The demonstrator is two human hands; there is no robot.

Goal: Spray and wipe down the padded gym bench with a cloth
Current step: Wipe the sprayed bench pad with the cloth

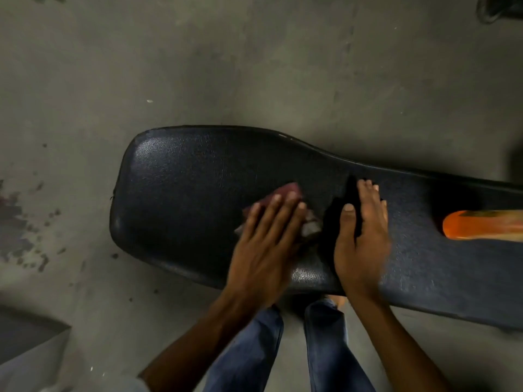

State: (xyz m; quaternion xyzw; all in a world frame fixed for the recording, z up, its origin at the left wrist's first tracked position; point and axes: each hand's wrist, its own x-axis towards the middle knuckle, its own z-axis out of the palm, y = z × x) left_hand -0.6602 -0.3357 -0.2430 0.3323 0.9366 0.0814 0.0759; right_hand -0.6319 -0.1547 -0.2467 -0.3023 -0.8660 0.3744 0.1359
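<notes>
While left hand (266, 241) presses cloth (285, 193) flat-fingered onto bench (184, 193), right hand (362, 239) rests there, fingers straight.

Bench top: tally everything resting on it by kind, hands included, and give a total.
Hands: 2, left hand and right hand
Cloths: 1, reddish cloth under the left hand
Orange objects: 1, orange object, blurred
Total: 4, all on the padded bench

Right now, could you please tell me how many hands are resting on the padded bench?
2. The left hand presses flat on a reddish-brown cloth mid-bench; the right hand lies flat beside it on the black padded vinyl bench, towards the orange object.
</notes>
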